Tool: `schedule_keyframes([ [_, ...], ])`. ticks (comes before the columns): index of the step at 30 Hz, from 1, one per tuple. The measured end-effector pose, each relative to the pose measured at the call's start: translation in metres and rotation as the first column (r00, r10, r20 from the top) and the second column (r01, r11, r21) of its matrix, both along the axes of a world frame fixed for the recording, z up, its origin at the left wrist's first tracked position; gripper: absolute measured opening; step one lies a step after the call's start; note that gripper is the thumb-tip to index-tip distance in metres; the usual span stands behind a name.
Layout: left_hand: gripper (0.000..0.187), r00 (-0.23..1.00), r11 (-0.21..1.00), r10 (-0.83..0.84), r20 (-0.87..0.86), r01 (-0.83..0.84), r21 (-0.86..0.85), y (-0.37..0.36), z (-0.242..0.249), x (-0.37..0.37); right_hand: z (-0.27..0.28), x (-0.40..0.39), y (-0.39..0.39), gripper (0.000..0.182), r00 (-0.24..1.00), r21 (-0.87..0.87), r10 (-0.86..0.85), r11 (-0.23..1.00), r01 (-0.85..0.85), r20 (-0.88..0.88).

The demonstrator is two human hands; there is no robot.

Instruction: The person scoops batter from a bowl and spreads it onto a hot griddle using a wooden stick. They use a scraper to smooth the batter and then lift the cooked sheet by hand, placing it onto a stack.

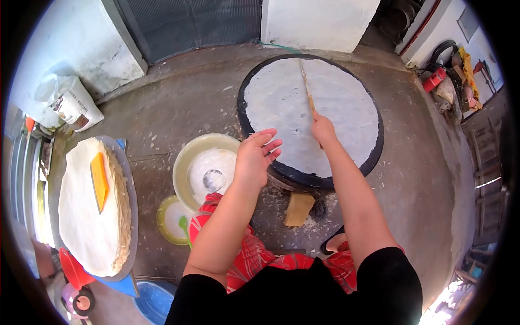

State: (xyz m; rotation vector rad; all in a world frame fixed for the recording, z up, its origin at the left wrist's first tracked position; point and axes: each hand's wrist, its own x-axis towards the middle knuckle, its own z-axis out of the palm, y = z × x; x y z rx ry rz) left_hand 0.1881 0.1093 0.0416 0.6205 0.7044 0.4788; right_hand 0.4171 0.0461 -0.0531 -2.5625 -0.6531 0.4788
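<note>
My right hand point(323, 130) is closed around the near end of a long, thin wooden stick point(307, 89). The stick reaches away from me over a big round black griddle point(375, 149), almost to its far rim. A thin whitish layer of batter point(276, 100) covers most of the griddle's top, with small gaps and rough spots. My left hand point(259, 154) hangs open at the griddle's left edge, palm turned inward, fingers apart and slightly bent, holding nothing. Below it, a cream basin point(181, 162) contains white batter and a round scoop-like shape.
A smaller yellow-green bowl point(162, 219) with a green utensil point(184, 225) stands by the basin. To the left, a tall stack of pale flat sheets point(81, 200) carries an orange scraper point(99, 179). A wooden block point(299, 209) lies below the griddle; a blue tub point(154, 298) sits lower left.
</note>
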Motion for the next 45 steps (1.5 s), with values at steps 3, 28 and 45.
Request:
schedule_keyframes([
  [3,0.026,1.0,1.0,-0.007,-0.001,0.007,0.0,0.0,0.0,0.0,-0.007,-0.006,0.01,0.036,0.984,-0.124,0.085,0.99,-0.065,0.158],
  [28,0.025,1.0,1.0,0.003,0.004,-0.003,0.012,0.003,-0.002,0.0,-0.017,-0.135,-0.176,0.033,0.981,0.461,0.12,0.886,-0.037,-0.152],
  [45,0.023,1.0,1.0,-0.003,-0.007,0.003,0.014,0.005,-0.008,-0.002,-0.025,-0.114,-0.197,0.042,0.927,0.069,0.088,0.99,-0.121,0.364],
])
